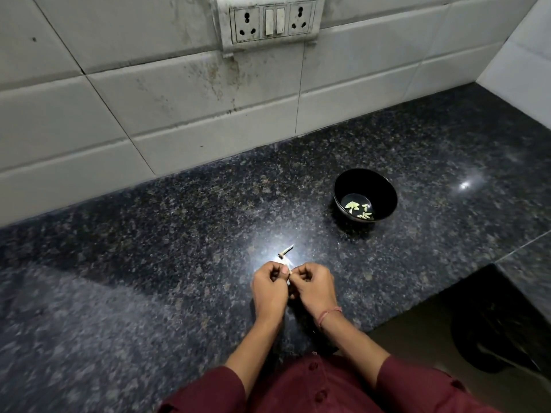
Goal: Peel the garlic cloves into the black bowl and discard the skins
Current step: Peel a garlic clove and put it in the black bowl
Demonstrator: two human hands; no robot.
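Head view: looking down on a dark speckled granite countertop (pixel 149 248) running along a white tiled wall (pixel 149 114).
Left hand (pixel 269 286): fingers curling in, thumb and fingertips pinching a small pale garlic clove (pixel 289 277) at near centre; the clove is showing only as a sliver.
Right hand (pixel 316 289): curling in, touching the left, pinching the same clove from its right side.
Black round bowl (pixel 384 189): sitting far right of the hands, well apart, holding pale peeled cloves (pixel 357 208).
Dry stem scrap (pixel 285 251): lying on the countertop just beyond the hands.
Reddish thread band (pixel 329 312): circling the right wrist.
Grimy white socket plate (pixel 269 20): hanging on the wall, far centre.
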